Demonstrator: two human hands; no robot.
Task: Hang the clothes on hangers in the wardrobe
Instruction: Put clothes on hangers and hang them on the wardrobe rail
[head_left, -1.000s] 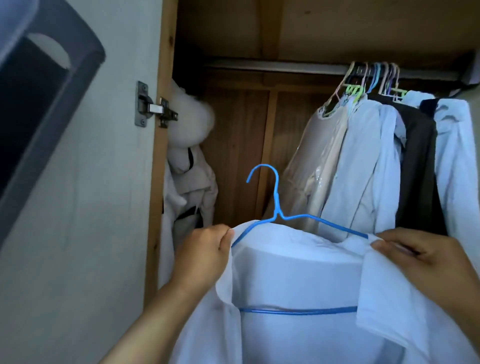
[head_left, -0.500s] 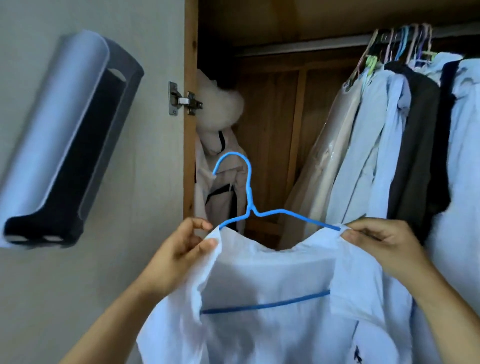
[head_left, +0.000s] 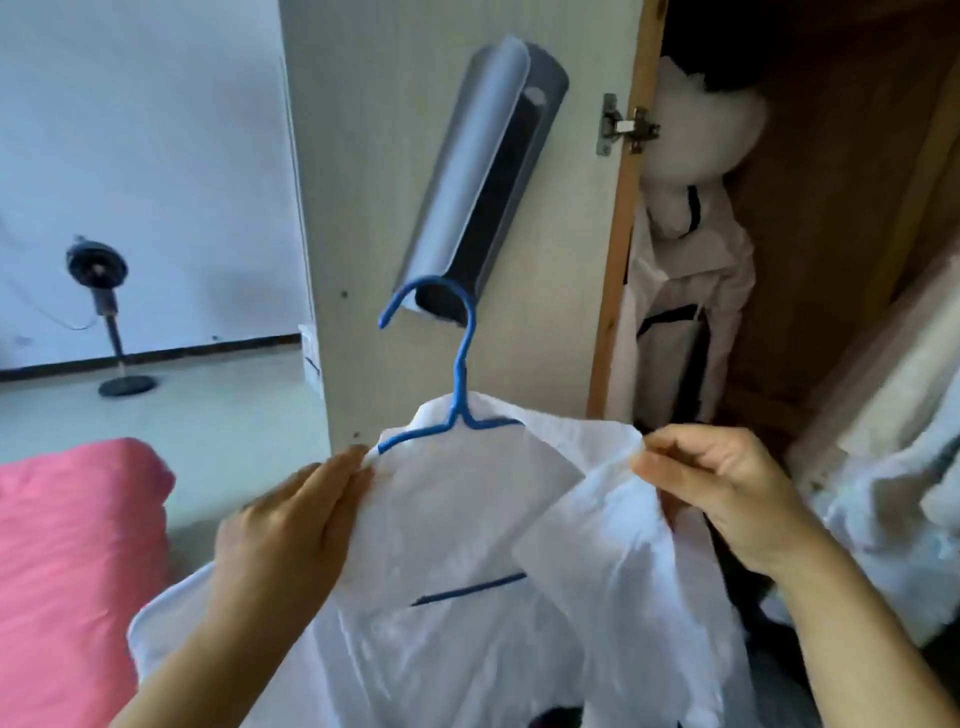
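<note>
A white shirt (head_left: 467, 530) hangs on a blue wire hanger (head_left: 460, 374), held up in front of the open wardrobe door (head_left: 363, 156). My left hand (head_left: 291, 525) grips the shirt's left shoulder at the end of the hanger. My right hand (head_left: 722, 488) pinches the shirt's collar and right shoulder. The hanger's hook points up and left, free of any rail. Its lower bar (head_left: 467, 590) shows through the shirt's open front. The wardrobe interior (head_left: 831, 234) lies to the right.
A grey holder (head_left: 483, 182) is fixed on the door's inside. White garments (head_left: 680, 291) hang at the wardrobe's left side, pale clothes (head_left: 893, 441) at the right edge. A pink bed cover (head_left: 72, 561) lies at lower left, a standing fan (head_left: 104, 312) beyond it.
The view has swung left and down, away from the rail and hung clothes. The shirt on the hanger has come lower and left with both hands, and the collar has folded over the hanger.
</note>
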